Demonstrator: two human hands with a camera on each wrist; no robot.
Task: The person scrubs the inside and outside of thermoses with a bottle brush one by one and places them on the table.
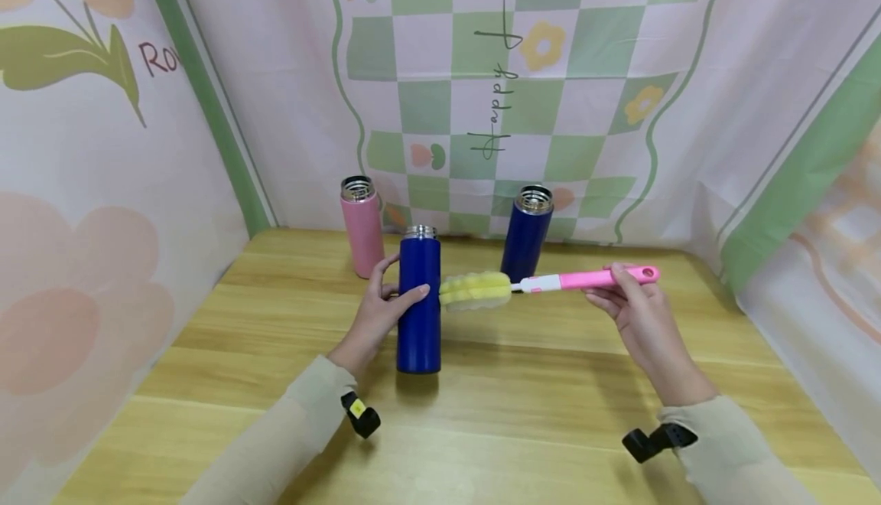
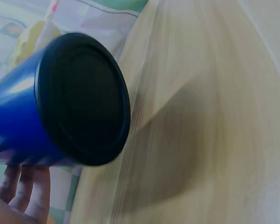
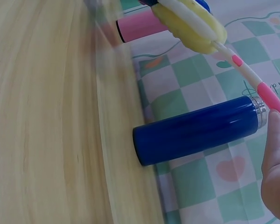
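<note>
My left hand [image 1: 377,312] grips a blue thermos bottle [image 1: 420,306] by its side, thumb across the front. The bottle is lidless and near upright, held above the table; the left wrist view shows its black base [image 2: 86,98] and a shadow below. In my right hand [image 1: 640,310] is a bottle brush [image 1: 595,278], pinched by its pink handle and lying about level. Its yellow sponge head [image 1: 475,291] points left, at the bottle's side; whether they touch I cannot tell. From the right wrist, the sponge partly covers the held bottle.
At the back of the wooden table [image 1: 523,413] stand a lidless pink bottle [image 1: 362,233] on the left and a second blue bottle [image 1: 527,237], also lidless, behind the brush. A patterned curtain [image 1: 475,99] hangs along the table's far edge.
</note>
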